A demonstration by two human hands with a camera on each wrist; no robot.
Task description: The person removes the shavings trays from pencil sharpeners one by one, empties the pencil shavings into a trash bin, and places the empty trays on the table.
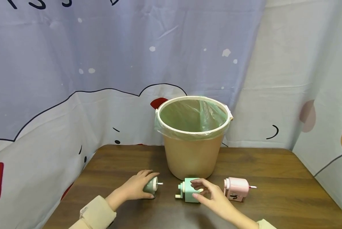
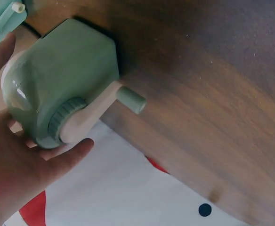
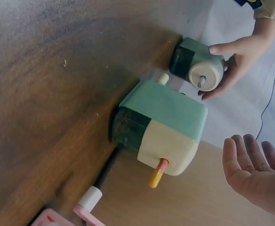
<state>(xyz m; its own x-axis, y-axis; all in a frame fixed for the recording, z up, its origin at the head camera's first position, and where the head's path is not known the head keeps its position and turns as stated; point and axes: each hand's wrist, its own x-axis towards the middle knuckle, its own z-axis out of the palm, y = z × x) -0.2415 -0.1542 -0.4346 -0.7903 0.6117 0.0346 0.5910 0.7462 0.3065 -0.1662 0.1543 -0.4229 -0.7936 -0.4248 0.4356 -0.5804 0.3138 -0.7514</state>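
A dark green pencil sharpener (image 2: 76, 61) with a crank stands at the left of the table, a short pencil end poking from its pale front. My left hand (image 1: 136, 186) holds it, fingers over the far side and thumb near the front. A mint green pencil sharpener (image 3: 168, 108) stands in the middle, a yellow and red pencil stub (image 3: 158, 173) in its cream front. My right hand (image 1: 214, 197) hovers beside this front with fingers loosely bent and nothing held. To the right is a pink pencil sharpener (image 1: 237, 188) with a pencil end sticking out.
Behind the sharpeners a tan bin (image 1: 192, 152) with a pale rim and a green plastic liner stands on the brown wooden table (image 1: 274, 171). A printed curtain (image 1: 116, 57) hangs round the table's back and sides.
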